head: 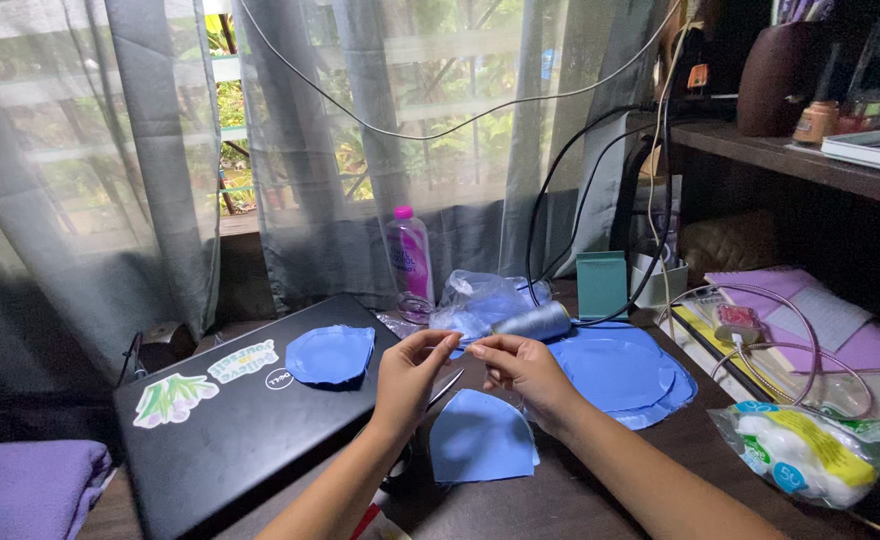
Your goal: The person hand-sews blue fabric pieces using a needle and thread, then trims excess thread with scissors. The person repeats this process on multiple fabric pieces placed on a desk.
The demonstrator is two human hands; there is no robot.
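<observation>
Blue fabric rounds: one on the black laptop (250, 420), which bears green and white stickers; a half-round piece (480, 440) at the desk's near edge; larger circles (620, 372) rightward. Grey thread spool (532, 322). Pink bottle (409, 262). Teal box (601, 284). Purple cloth (25, 485), grey sheer curtains (110, 170).

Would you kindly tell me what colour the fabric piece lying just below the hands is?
The fabric piece is plain blue, seen in the head view.
</observation>
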